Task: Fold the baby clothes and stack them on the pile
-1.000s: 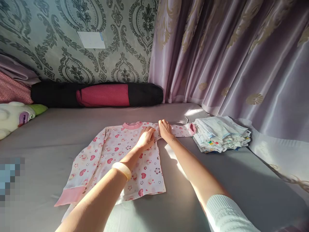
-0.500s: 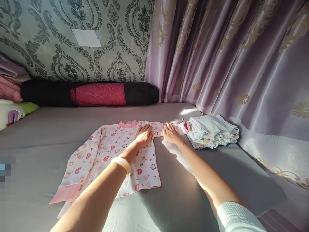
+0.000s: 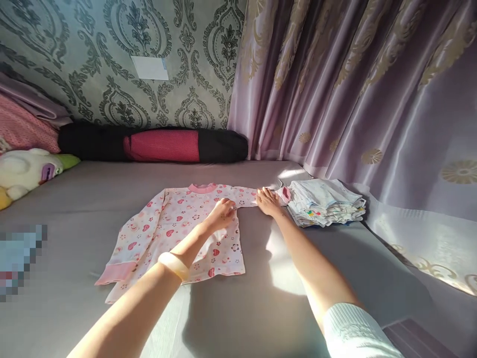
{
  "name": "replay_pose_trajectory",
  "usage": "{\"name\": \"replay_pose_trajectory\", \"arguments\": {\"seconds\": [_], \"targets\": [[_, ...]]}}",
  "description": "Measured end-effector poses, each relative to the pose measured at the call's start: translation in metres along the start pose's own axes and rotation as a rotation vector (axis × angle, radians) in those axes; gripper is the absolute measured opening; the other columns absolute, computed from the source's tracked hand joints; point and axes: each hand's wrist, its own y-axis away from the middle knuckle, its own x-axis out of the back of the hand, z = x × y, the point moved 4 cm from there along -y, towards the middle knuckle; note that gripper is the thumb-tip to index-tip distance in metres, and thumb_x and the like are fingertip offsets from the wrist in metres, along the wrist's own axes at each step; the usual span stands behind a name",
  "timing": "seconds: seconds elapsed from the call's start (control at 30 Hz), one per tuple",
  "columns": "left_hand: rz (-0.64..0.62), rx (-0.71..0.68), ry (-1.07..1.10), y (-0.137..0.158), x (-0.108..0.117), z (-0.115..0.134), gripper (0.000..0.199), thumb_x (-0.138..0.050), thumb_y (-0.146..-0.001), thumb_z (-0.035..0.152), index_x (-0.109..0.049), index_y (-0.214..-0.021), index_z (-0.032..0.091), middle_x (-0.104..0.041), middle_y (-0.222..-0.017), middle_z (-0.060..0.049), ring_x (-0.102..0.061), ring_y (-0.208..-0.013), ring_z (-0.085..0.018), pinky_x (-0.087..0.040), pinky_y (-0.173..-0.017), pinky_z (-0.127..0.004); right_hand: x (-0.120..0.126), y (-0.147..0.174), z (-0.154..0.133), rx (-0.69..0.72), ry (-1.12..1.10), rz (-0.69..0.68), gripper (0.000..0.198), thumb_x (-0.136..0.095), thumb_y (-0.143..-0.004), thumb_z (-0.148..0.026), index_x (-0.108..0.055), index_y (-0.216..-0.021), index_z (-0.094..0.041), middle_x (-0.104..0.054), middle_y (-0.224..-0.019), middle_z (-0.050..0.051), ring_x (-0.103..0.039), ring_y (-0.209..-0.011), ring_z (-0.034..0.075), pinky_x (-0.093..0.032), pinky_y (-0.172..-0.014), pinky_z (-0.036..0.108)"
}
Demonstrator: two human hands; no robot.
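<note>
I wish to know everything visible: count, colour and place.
Long-sleeved printed fabric shirt: 1, white and pink, centre
Folded printed cloth stack: 1, mostly white, right of the shirt
Fabric sheet: 1, grey, beneath both
Ornamented wall: 1, grey-green, behind
Rectangular plate: 1, white, on the wall
Cylindrical bundle: 1, black and magenta, along the wall
Plush toy: 1, mostly white, left edge
Draped cloths: at least 2, pink and lilac, far left
Glossy fabric curtain: 1, lilac and gold, right
Pixelated item: 1, bluish, left edge, unclear
Bracelet: 1, cream, on left arm
Knitted sleeve: 1, pale mint, on right arm
Left hand: 1, over the shirt's body
Right hand: 1, on the shirt's sleeve
</note>
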Motion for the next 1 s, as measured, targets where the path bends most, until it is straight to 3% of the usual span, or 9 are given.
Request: {"name": "replay_pose_trajectory", "arguments": {"seconds": [0.07, 0.2, 0.33, 0.5, 0.67, 0.9, 1.0], "targets": [[-0.06, -0.058, -0.037, 0.018, 0.005, 0.015, 0.029, -0.051, -0.087, 0.019, -0.065, -0.112, 0.016, -0.065, -0.113, -0.012, -0.058, -0.114, -0.024, -0.048, -0.099, -0.034, 0.006, 0.004, -0.009, 0.054, -0.056, 0.04, 0.05, -0.032, -0.101, -0.03, -0.042, -0.148, -0.017, -0.035, -0.157, 0.014, -0.027, -0.146, 0.025, -0.023, -0.117, 0.048], [-0.157, -0.035, -0.139, 0.058, 0.014, 0.043, 0.025, -0.055, -0.09, 0.031, -0.067, -0.107, 0.019, -0.064, -0.112, -0.01, -0.057, -0.111, -0.027, -0.046, -0.099, -0.041, 0.012, 0.018, -0.036, 0.358, -0.182, 0.111, 0.044, -0.05, -0.088, -0.013, -0.059, -0.132, -0.017, -0.059, -0.135, 0.01, -0.051, -0.126, 0.02, -0.035, -0.109, 0.032], [-0.285, -0.02, -0.139, 0.092, 0.017, 0.072, 0.027, -0.058, -0.088, 0.044, -0.068, -0.097, 0.021, -0.066, -0.103, -0.007, -0.06, -0.1, -0.025, -0.046, -0.095, -0.04, 0.011, 0.029, -0.055, 0.541, -0.245, 0.1, 0.038, -0.048, -0.084, -0.004, -0.069, -0.11, -0.02, -0.067, -0.114, 0.005, -0.059, -0.109, 0.018, -0.042, -0.096, 0.027], [-0.376, 0.019, -0.153, 0.115, 0.02, 0.096, 0.025, -0.065, -0.085, 0.042, -0.065, -0.094, 0.019, -0.066, -0.101, -0.008, -0.062, -0.092, -0.022, -0.049, -0.08, -0.033, 0.018, 0.038, -0.071, 0.627, -0.178, 0.123, 0.032, -0.046, -0.087, -0.005, -0.07, -0.1, -0.021, -0.066, -0.103, 0.004, -0.058, -0.097, 0.018, -0.04, -0.085, 0.026], [-0.344, 0.01, -0.248, 0.125, 0.019, 0.104, 0.011, -0.058, -0.089, 0.028, -0.064, -0.092, 0.02, -0.066, -0.098, -0.008, -0.062, -0.091, -0.022, -0.05, -0.076, -0.031, 0.018, 0.044, -0.081, 0.7, -0.042, 0.142, 0.031, -0.044, -0.088, -0.003, -0.07, -0.093, -0.02, -0.064, -0.095, 0.005, -0.053, -0.092, 0.019, -0.036, -0.079, 0.027], [-0.309, -0.124, -0.409, 0.131, 0.004, 0.107, 0.021, -0.044, -0.092, 0.021, -0.064, -0.09, 0.016, -0.067, -0.091, -0.011, -0.062, -0.086, -0.025, -0.05, -0.076, -0.038, 0.013, 0.04, -0.081, 0.715, 0.052, 0.159, 0.029, -0.045, -0.087, -0.003, -0.068, -0.093, -0.019, -0.062, -0.095, 0.006, -0.051, -0.089, 0.02, -0.035, -0.079, 0.029], [-0.272, -0.122, -0.416, 0.13, 0.004, 0.106, 0.019, -0.045, -0.09, 0.018, -0.064, -0.088, 0.016, -0.067, -0.089, -0.01, -0.063, -0.083, -0.023, -0.051, -0.073, -0.037, 0.016, 0.04, -0.082, 0.742, 0.016, 0.128, 0.035, -0.044, -0.088, -0.002, -0.069, -0.103, -0.021, -0.064, -0.1, 0.005, -0.053, -0.094, 0.019, -0.035, -0.079, 0.028]]}}
